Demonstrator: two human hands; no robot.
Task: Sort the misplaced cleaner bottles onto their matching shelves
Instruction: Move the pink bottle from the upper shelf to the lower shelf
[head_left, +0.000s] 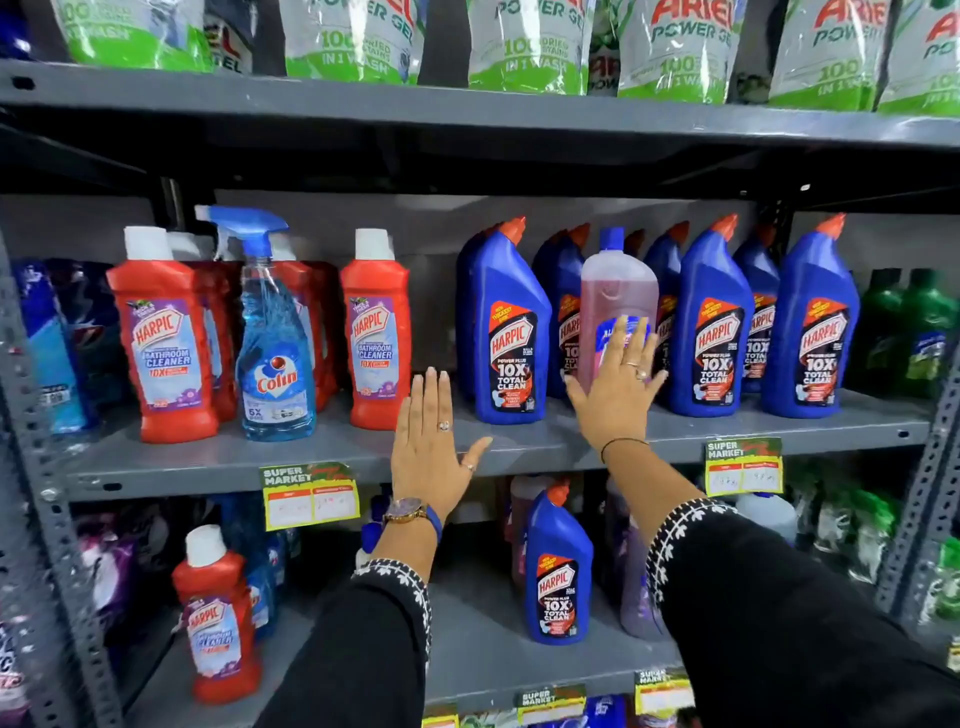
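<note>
A pink cleaner bottle with a blue cap stands among the blue Harpic toilet cleaner bottles on the middle shelf. My right hand lies flat against its front with the fingers spread, not closed around it. My left hand hovers open over the shelf edge, between the red and blue bottles. A blue Colin spray bottle stands among the red Harpic bathroom cleaner bottles. On the lower shelf stand one red Harpic bottle and one blue Harpic bottle.
Green bottles fill the middle shelf's far right; blue pouches its far left. Ariel pouches line the top shelf. Yellow price tags hang from the shelf edges. Grey perforated uprights frame the rack.
</note>
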